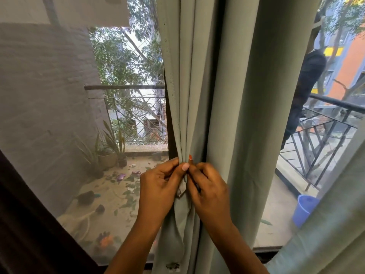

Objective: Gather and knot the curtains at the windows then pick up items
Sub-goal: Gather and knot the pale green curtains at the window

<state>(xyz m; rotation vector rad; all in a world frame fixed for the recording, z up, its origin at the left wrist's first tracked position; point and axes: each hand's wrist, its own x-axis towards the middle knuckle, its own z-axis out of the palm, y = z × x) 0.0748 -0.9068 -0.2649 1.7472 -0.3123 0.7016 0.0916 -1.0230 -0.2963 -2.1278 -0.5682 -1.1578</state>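
at the window, caught mid-gather: pinching the left folds of a grey-green curtain (197,86) together, low in the scene, in front of the dark frame (170,135) between two panes. left hand (158,184) curled tight, thumb and fingers nipping the pleated edge. right hand (209,186) likewise curled, grip closed on the same bunch just beside the left, touching it at the thumbs.

hanging straight down from above the picture to below it: long axis upright, folds running top to bottom, loose lower length dropping between the wrists.

no knot to be seen, and the wider right part of the cloth hanging ungathered. picking up of items not begun, by the look of it. probably next: drawing in that right-hand width, closing one grip round the whole bundle, then looping the lower length over and through. likely to need a firm hold, so as not to spill the pinched pleats.

beyond the mesh screen (49,95), far left, potted plants (107,159); far right, a railing (325,135) and a blue bucket (304,210). edge of a second curtain (335,224) at near right.
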